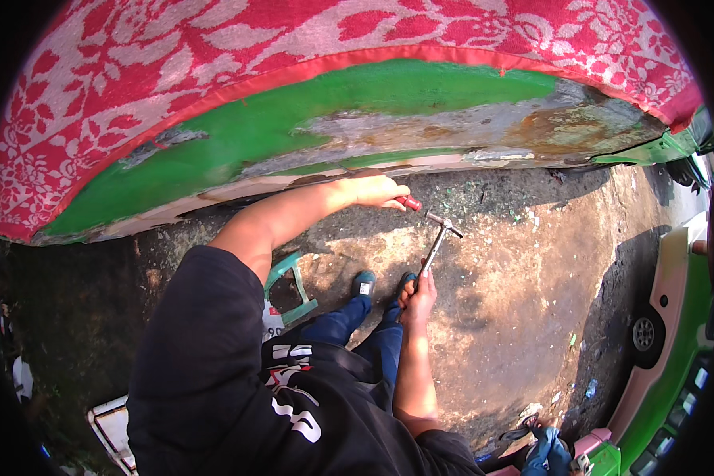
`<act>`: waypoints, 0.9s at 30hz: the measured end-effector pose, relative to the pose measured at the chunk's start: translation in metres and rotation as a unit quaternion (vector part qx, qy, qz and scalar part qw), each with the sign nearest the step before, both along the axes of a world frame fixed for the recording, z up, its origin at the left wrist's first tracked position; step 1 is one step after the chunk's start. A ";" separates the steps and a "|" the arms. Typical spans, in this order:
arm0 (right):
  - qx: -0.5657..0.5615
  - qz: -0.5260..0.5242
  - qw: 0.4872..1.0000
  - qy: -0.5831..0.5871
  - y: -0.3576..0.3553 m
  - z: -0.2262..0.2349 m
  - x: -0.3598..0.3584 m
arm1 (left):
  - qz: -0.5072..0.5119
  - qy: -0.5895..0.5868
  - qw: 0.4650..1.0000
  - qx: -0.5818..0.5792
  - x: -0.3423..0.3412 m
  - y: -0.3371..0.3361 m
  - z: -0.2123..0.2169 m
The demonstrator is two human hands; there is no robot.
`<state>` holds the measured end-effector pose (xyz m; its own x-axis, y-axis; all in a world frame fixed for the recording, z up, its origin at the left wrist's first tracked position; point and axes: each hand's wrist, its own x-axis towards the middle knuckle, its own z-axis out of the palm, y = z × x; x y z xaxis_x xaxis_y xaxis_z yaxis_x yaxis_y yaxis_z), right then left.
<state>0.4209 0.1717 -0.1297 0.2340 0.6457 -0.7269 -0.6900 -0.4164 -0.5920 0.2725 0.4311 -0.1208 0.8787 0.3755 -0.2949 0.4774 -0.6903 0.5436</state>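
Your right hand (419,297) grips a slim metal hammer (438,240), its head raised beyond your knuckles. Your left hand (373,190) clenches a red-handled tool (408,202) against the rusted green panel (420,119).

Hammer (439,242) right of stool (292,287), below panel (389,119)

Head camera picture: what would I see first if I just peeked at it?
A big red-and-white flowered cloth along the top, draped over a green vehicle body with a rusty, scraped patch at the right. Below it, the left hand grips a red-handled tool against the panel's lower edge, while the right hand holds a hammer above the dirt ground.
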 end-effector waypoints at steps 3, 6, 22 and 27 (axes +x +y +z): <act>0.030 -0.015 0.999 -0.022 -0.003 0.005 -0.008 | 0.021 0.005 1.000 0.009 0.000 0.002 -0.001; 0.058 0.072 0.995 -0.040 -0.009 0.004 -0.010 | 0.047 0.005 0.998 0.038 -0.010 0.007 -0.007; 0.048 -0.038 0.998 0.022 0.020 0.024 -0.005 | -0.024 -0.075 0.995 0.066 -0.020 -0.015 0.010; 0.045 -0.031 0.998 0.001 0.013 0.016 0.008 | -0.038 -0.101 0.991 0.083 -0.016 -0.008 -0.006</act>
